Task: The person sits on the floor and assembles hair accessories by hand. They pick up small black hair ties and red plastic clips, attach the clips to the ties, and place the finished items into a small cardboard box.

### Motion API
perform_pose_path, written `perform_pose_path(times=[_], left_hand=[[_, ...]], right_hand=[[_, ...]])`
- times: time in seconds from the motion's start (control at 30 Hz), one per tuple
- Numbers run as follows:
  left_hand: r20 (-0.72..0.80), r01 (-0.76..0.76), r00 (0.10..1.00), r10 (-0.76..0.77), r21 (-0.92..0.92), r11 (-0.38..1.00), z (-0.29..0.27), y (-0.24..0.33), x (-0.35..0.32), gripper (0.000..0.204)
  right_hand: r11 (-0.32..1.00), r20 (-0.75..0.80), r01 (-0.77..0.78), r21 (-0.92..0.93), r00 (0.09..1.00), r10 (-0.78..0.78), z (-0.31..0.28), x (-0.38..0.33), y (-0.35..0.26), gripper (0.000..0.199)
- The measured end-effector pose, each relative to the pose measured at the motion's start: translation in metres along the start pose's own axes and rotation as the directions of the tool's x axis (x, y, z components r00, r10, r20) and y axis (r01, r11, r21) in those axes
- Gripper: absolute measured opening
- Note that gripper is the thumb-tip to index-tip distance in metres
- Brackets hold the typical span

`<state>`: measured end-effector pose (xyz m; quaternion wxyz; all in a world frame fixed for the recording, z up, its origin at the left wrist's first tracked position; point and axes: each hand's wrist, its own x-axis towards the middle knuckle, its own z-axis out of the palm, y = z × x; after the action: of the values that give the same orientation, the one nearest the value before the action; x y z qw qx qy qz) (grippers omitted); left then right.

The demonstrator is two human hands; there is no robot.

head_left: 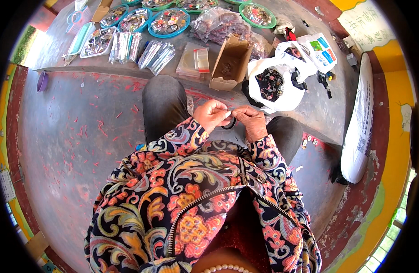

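Note:
My left hand (211, 115) and my right hand (251, 122) meet fingertip to fingertip above my lap, between my knees. Both are closed in a pinch. A thin black loop, which looks like a hair tie (229, 127), hangs just below the joined fingertips. Whatever small part sits right between the fingertips is mostly covered. Beyond my right hand, a white plastic bag (275, 105) lies open with many small dark pieces (270, 84) inside. An open cardboard box (231, 62) stands ahead of my hands, with a little something at its bottom.
On the raised ledge are round baskets (169, 22) of small colourful pieces, a white tray (99, 43), bundles of clear-wrapped packets (156, 56), flat plastic bags (190, 59) and a heap of filled bags (221, 22). A white sack (358, 132) leans at the right wall. Red scraps litter the floor.

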<state>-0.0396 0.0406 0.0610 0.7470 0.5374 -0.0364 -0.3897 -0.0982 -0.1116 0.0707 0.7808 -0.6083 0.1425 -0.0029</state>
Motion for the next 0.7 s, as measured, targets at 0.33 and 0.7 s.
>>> perform_pose_path(times=[0.33, 0.7], left_hand=[[0.059, 0.111, 0.993, -0.106, -0.089, 0.99, -0.003, 0.016, -0.004, 0.005], [0.075, 0.073, 0.995, -0.065, -0.11, 0.991, -0.005, 0.017, -0.006, 0.007]], right_hand=[[0.992, 0.036, -0.048, 0.118, 0.998, 0.044, 0.005, -0.004, -0.011, 0.001], [0.94, -0.01, -0.057, 0.337, 0.998, 0.064, 0.009, -0.006, -0.004, 0.006]])
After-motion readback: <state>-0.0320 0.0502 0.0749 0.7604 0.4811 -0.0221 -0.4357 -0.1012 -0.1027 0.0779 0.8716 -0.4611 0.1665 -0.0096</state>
